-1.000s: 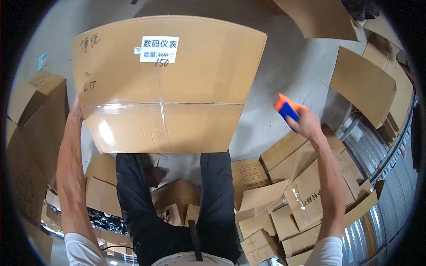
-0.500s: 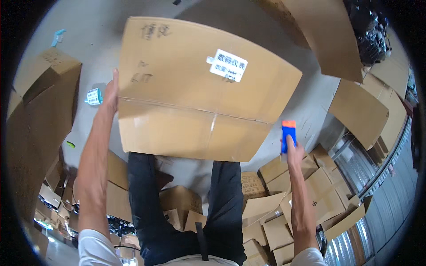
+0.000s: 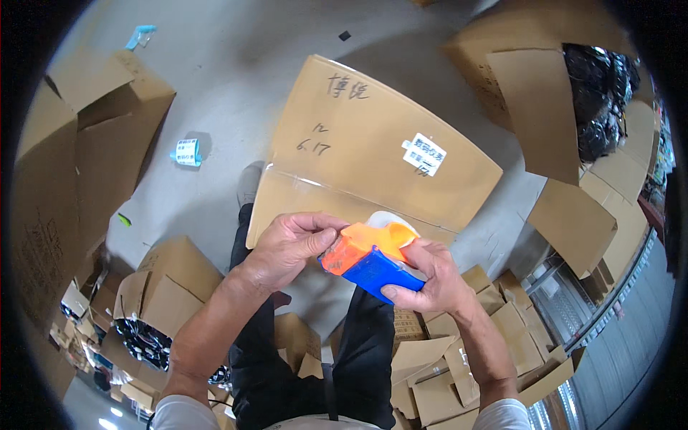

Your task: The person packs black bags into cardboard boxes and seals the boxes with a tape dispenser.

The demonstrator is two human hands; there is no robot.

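A blue and orange tape dispenser [image 3: 383,283] is in front of my body, with a pale tape roll [image 3: 385,218] partly showing behind it. My right hand [image 3: 437,276] is closed around its right end, thumb and fingers on the blue and orange parts. At the orange front edge, my left hand [image 3: 297,244] pinches with thumb and forefinger; whether a clear tape end lies between them is too fine to see. Beyond both hands a large closed cardboard box [image 3: 358,143] sits on the floor, with handwriting, a white label [image 3: 424,154] and a seam across its top face.
Open cardboard boxes stand left [image 3: 107,143] and upper right [image 3: 534,107], the latter holding black plastic-wrapped goods [image 3: 602,100]. A light-blue labelled roll [image 3: 188,153] lies on the grey floor [image 3: 215,79]. Several cartons [image 3: 441,390] are heaped near my legs.
The large box has left my left hand and now sits lower, on the floor. Both hands have come together at the tape dispenser, which my right hand has brought inward from the right.
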